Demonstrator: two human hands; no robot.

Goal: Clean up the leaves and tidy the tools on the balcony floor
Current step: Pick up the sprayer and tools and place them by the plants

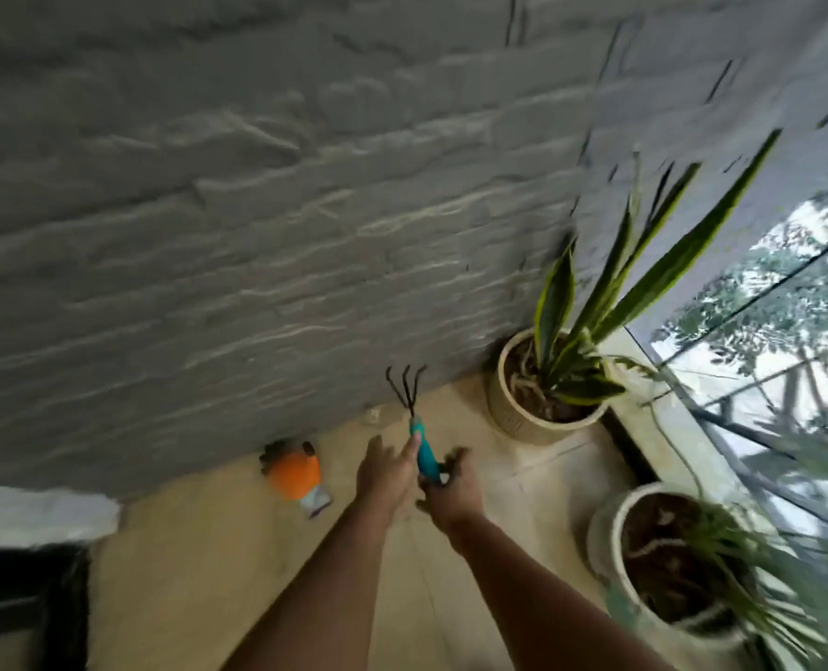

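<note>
Teal-handled hand rake point(419, 431): standing prongs-up above the beige floor point(199, 573), between both hands, near the grey stone wall point(257, 210).
Right hand point(448, 491): curling its fingers round the lower end of the handle.
Left hand point(388, 469): lying with straight fingers against the handle's side, gripping nothing.
Orange glove point(296, 474): lying on the floor by the wall, left of the hands.
Potted plants point(555, 380): sitting at the right, beside the glass railing point(765, 355).

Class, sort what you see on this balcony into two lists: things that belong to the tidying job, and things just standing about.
Part of the job:
hand rake, gripped by the right hand, touched by the left hand
orange glove on the floor

Just standing about:
snake plant pot
second plant pot
stone wall
</note>
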